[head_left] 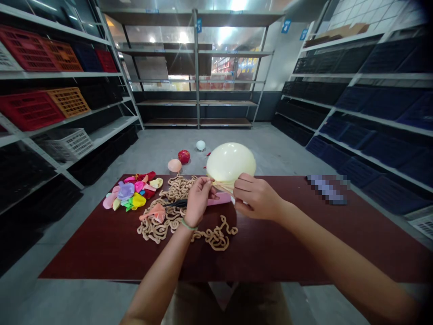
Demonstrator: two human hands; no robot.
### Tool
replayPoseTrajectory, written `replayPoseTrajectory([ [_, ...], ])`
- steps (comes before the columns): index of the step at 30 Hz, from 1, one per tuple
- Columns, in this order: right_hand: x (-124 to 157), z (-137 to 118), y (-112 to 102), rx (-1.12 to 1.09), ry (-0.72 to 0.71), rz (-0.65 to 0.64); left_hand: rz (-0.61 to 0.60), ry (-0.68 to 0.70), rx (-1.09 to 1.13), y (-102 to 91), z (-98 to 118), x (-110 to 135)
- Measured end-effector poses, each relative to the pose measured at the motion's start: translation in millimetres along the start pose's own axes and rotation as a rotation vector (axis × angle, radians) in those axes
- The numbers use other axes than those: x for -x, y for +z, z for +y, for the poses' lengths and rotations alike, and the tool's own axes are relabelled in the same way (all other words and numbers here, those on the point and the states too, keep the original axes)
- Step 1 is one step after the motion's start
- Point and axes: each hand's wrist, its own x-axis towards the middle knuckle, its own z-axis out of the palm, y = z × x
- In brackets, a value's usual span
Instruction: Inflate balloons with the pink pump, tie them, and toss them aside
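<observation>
A pale yellow inflated balloon (231,161) stands just beyond my hands, over the table's far edge. My left hand (200,198), with a green band at the wrist, pinches the balloon's stretched neck. On the other side my right hand (254,197) has its fingers curled round the same neck, drawn out between the two hands. Below them lies a balloon pump (219,199) with a pink barrel and black end, partly hidden by my left hand. Tan twisted cord (216,237) spreads in loops under and around my left hand. A limp peach balloon (154,213) rests on the cord.
Several limp coloured balloons (130,192) are heaped at the left of the dark red table (101,253). Peach (174,165), red (184,156) and pale (200,145) inflated balloons sit beyond it. A blurred-out object (326,189) lies at the right. Shelves with crates (69,101) flank the room.
</observation>
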Motion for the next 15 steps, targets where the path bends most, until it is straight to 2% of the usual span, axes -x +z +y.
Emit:
replayPoseTrajectory([
  [7, 4.4, 4.5, -20.2, -0.083, 0.096, 0.051, -0.053, 0.107, -0.054, 8.7, 24.2, 16.1],
  [15, 8.5, 7.9, -31.7, -0.058, 0.232, 0.004, -0.14, 0.033, -0.125, 8.0, 34.7, 30.3],
])
